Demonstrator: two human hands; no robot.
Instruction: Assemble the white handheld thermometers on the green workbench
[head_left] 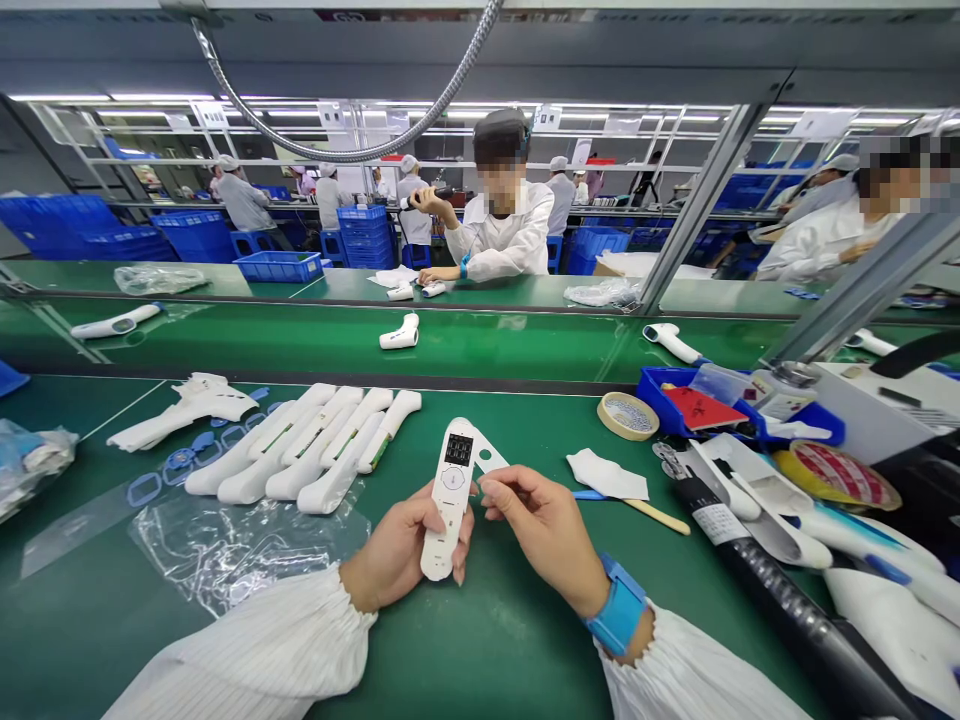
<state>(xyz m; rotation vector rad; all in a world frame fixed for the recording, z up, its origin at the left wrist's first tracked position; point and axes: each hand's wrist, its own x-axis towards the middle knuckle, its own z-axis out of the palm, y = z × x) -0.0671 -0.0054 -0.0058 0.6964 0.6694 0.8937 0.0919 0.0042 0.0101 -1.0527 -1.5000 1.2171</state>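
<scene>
My left hand (409,545) is closed around the lower part of a white display panel (453,480), which has a dark digital screen at its top and a round printed symbol below it. Thumb and fingers of my right hand (544,525) pinch the end of a thin white strip with a hole (489,455), which slants out from behind the panel's upper right side. A blue wrist strap circles my right wrist. Left of my hands, several white thermometer housings (281,450) lie side by side, some showing green boards. A crumpled clear plastic bag (240,545) lies near my left sleeve.
On the right are a tape roll (628,414), a blue parts bin (750,410), a wooden-handled brush (660,515), loose housings and a black electric screwdriver (757,570). A green conveyor (510,345) carries white thermometers. Across it, a person (502,220) works. A metal hose hangs overhead.
</scene>
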